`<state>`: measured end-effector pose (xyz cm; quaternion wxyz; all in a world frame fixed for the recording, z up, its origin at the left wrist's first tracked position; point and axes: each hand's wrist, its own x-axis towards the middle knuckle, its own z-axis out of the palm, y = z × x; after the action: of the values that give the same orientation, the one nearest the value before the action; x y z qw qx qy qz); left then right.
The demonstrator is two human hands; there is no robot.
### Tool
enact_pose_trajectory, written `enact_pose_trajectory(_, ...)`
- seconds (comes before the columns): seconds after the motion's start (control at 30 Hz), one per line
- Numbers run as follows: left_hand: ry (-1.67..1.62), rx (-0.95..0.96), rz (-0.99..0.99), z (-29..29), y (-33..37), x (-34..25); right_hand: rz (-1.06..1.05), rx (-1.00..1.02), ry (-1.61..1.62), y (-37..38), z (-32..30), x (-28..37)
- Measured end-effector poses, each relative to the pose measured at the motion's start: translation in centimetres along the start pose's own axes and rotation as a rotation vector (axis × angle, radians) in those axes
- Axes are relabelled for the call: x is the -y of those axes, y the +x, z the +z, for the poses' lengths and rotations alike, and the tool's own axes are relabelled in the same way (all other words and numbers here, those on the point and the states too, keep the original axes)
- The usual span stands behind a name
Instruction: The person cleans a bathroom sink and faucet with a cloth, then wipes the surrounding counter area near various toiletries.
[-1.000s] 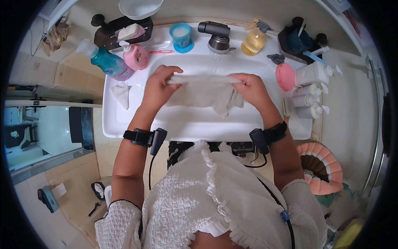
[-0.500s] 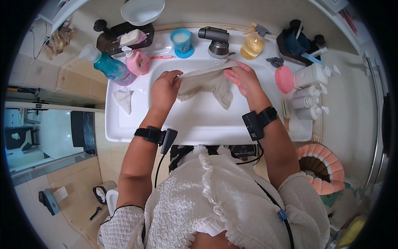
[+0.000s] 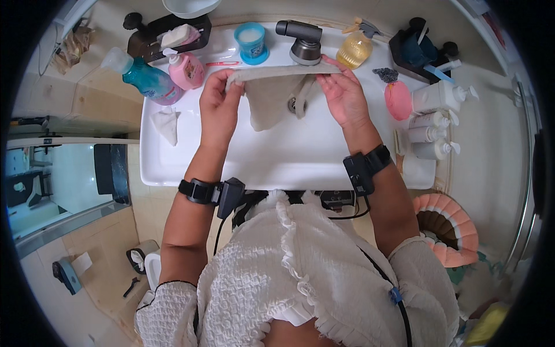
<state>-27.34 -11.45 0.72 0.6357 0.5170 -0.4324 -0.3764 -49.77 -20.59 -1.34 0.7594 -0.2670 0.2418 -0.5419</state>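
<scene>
Over the white sink (image 3: pixel 272 162), a small thin beige-grey garment (image 3: pixel 269 101) hangs from its band, which is stretched sideways between my hands. My left hand (image 3: pixel 219 104) pinches the band's left end, thumb on top. At the right end, my right hand (image 3: pixel 347 95) grips the band between thumb and fingers, close to the tap (image 3: pixel 304 49). Below the band the cloth droops into the basin, with a narrow strip hanging beside the drain (image 3: pixel 293 105). Whether it is wet I cannot tell.
On the left rim stand a teal detergent bottle (image 3: pixel 147 81), a pink pump bottle (image 3: pixel 186 70) and a folded white cloth (image 3: pixel 166 124). Behind are a blue cup (image 3: pixel 251 43) and a yellow spray bottle (image 3: pixel 354 49). Several pump bottles (image 3: pixel 433 118) and a pink oval item (image 3: pixel 398 99) line the right side.
Both hands have moved slightly apart and up toward the tap, pulling the garment's band straighter. Its hanging cloth has shifted, and the drain now shows.
</scene>
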Motion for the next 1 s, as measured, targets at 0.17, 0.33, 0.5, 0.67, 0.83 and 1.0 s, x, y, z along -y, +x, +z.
enact_pose_trajectory(0.17,0.149,0.018,-0.153,-0.7,1.4,4.2,0.000,0.056,-0.170,-0.3,-1.0,0.3)
enact_pose_trajectory(0.33,0.021,0.317,-0.174,3.9,-2.0,3.1,0.057,0.292,-0.476,-2.7,0.7,-0.7)
enact_pose_trajectory(0.5,0.094,0.319,-0.156,4.9,-2.7,4.9,0.083,0.320,-0.444,-4.6,2.2,0.1)
enact_pose_trajectory(0.67,-0.120,0.289,-0.403,5.5,-2.8,2.1,0.024,0.340,-1.136,-4.3,-5.8,-2.2)
enact_pose_trajectory(0.83,-0.609,0.237,-0.612,6.2,-1.2,-1.1,0.291,0.273,-1.096,-3.5,-9.1,-9.2)
enact_pose_trajectory(1.0,-0.676,0.171,-0.411,2.1,2.0,3.1,0.494,0.098,-0.031,-4.4,-7.8,-7.8)
